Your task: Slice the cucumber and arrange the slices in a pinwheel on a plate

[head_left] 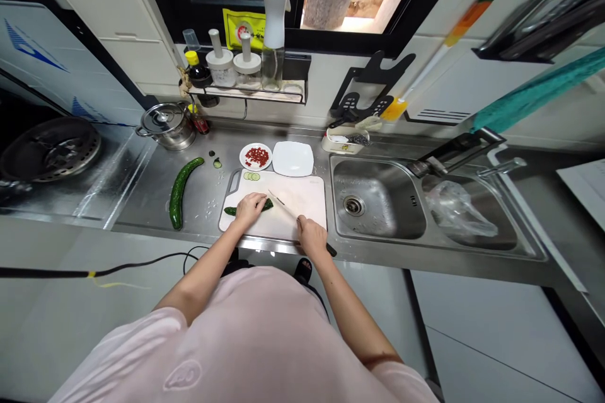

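On the white cutting board (302, 201) lies a dark green cucumber (230, 210), pressed down by my left hand (249, 209), whose fingers curl over it. My right hand (312, 237) grips the black handle of a knife (286, 206); its blade points up and left, the tip near the cucumber's right end. A few pale cucumber slices (251, 176) rest at the board's upper left. Behind the board stand a plate of chopped red pieces (256, 156) and a white square plate (293, 158). Another whole cucumber (178, 192) lies on the counter at left.
A lidded steel pot (167, 127) and a wok (50, 148) stand at left. The double sink (378, 201) is at right, with a plastic bag (456, 211) in its far basin. Above the counter hangs a rack (250, 96) with jars and bottles.
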### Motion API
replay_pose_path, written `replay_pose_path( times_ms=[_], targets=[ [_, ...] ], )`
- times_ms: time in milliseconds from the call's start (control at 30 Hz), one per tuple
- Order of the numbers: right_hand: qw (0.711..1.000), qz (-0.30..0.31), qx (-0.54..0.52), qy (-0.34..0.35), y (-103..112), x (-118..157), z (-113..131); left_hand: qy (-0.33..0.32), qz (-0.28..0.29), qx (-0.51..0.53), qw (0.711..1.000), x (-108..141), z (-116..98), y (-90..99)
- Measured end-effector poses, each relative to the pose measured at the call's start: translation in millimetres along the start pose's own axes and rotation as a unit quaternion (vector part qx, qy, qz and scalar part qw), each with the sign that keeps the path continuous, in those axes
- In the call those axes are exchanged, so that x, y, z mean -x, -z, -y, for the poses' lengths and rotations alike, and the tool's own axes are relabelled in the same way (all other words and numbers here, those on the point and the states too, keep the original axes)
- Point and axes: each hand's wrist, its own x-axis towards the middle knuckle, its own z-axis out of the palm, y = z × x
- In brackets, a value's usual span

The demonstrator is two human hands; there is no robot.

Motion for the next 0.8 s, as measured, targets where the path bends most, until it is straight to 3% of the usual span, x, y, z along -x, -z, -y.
replay_pose_path(
  times_ms=[167,300,567,800],
  targets=[
    [0.998,-0.07,0.003,-0.001,-4,1,-1,0.059,-0.06,0.058,0.995,-2,-3,5.3],
    [0.99,-0.142,0.001,0.001,-12,-1,-4,0.088,-0.064,0.1,0.989,-3,-12,9.5],
    [0.977,-0.209,-0.004,0.039,-21,-3,-14,-0.052,0.029,0.017,0.998,-11,-39,23.4],
    [0.974,-0.217,0.0,0.057,-26,-1,-23,-0.055,0.095,0.016,0.994,-20,-47,23.1]
  ],
)
